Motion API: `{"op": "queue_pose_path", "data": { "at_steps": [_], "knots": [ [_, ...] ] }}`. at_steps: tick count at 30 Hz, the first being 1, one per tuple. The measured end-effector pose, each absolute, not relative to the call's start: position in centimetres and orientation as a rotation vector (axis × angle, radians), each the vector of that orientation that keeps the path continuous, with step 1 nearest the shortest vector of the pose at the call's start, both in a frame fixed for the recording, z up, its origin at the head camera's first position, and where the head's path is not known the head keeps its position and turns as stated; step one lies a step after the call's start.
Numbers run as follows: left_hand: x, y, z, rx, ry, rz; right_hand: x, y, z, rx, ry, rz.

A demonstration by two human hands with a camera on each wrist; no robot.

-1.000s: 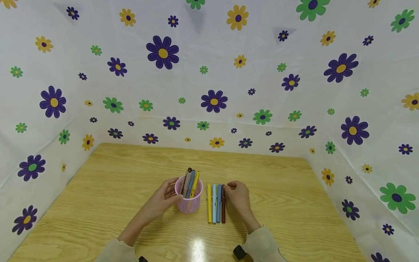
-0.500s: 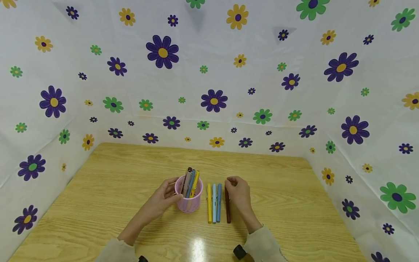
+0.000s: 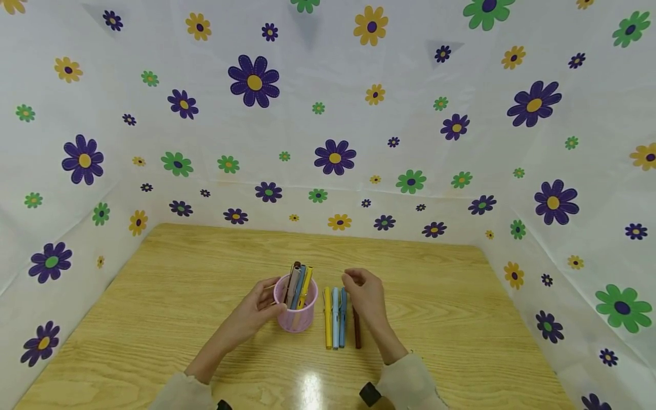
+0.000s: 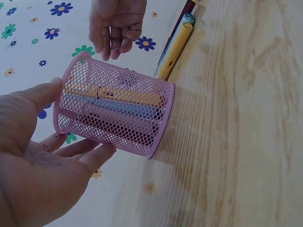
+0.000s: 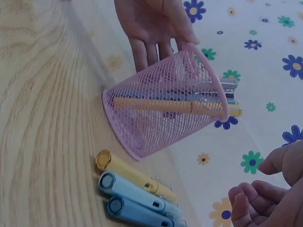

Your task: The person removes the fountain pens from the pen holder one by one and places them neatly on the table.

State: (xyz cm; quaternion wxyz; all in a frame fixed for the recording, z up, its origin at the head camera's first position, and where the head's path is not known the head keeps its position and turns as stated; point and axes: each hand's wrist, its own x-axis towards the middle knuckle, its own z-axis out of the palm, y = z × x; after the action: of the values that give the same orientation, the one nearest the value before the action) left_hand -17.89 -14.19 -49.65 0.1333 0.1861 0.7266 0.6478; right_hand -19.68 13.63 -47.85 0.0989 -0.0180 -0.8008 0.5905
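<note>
A pink mesh pen cup [image 3: 295, 320] stands upright on the table, holding several pens: brown, greyish-pink, blue and yellow. My left hand [image 3: 247, 316] grips it from the left, thumb at the rim and fingers along the mesh wall in the left wrist view. Right of the cup lie a yellow pen [image 3: 328, 324], a light blue pen [image 3: 335, 330] and a blue pen [image 3: 343, 327], side by side. A small gap separates them from a dark brown pen [image 3: 357, 333], partly hidden by my right hand [image 3: 370, 299]. In the right wrist view, that hand's fingers are loosely bent and hold nothing.
The wood-grain table [image 3: 215, 262] is enclosed at the back and sides by white cloth [image 3: 287, 125] printed with flowers. A bright light reflection shows near the table's front.
My right hand shifted the dark brown pen rightward, away from the blue one, then let it go and moved up and left toward the blue pen's top. My left hand stayed on the cup.
</note>
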Motion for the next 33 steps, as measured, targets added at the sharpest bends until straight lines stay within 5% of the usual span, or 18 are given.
{"op": "queue_pose_path", "data": {
  "at_steps": [33],
  "knots": [
    [-18.0,-14.3,-49.9,0.534,2.083,1.893,-20.6,9.5,-47.6,0.276,-2.430,1.831]
  ]
}}
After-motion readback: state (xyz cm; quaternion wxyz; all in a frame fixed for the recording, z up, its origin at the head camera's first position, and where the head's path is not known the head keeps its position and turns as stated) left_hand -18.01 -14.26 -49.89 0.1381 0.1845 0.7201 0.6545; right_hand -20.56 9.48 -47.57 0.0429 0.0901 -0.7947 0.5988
